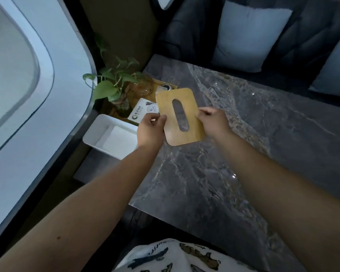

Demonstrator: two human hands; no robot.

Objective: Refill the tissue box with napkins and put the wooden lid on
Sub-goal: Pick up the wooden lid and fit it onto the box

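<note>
Head view: the wooden lid [180, 116], with its long oval slot, is held in the air over the grey marble table [214, 173], the left hand [150, 130] pinching its left edge and the right hand [212, 122] clamped on its right edge. Left of it stands the open white tissue box [92, 137] with white napkins [118, 138] inside. Behind that, a white card [141, 110] bears logos and writing too small to read, beside a leafy plant [114, 85] on a wooden tray [155, 87].
</note>
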